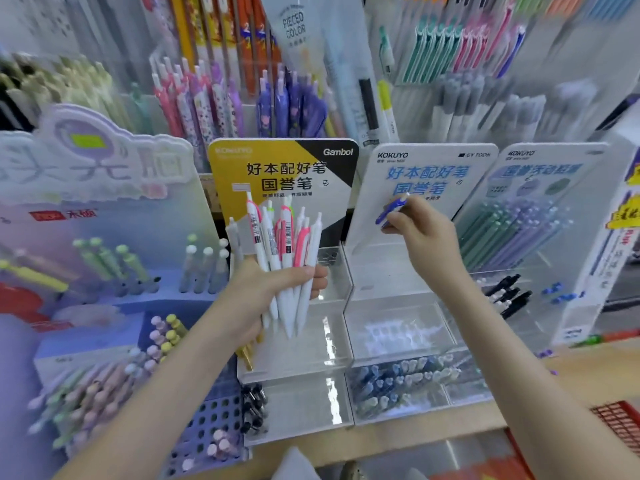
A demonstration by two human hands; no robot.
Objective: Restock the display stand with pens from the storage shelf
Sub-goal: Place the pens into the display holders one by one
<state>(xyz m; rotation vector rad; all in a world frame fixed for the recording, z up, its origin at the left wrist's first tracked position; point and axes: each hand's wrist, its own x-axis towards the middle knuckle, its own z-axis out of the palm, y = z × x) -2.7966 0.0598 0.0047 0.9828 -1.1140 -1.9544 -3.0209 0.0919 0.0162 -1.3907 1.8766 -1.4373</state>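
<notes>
Four stands in a row on the tabletop (588,372): left stand (104,168), Gambol stand (337,157), KOKUYO stand (381,258), right stand (540,168). Adjacent ones sit just beside each other. Wall racks (242,98) of pens stand behind the row. Perforated tray (207,420) is at the left stand's front. Loose pens (398,379) lie in the KOKUYO stand's lowest front compartment. Left hand (263,299) holds a bundle of pens (284,244) upright before the Gambol stand. Right hand (426,233) holds a single pen (393,209) before the KOKUYO back card.
</notes>
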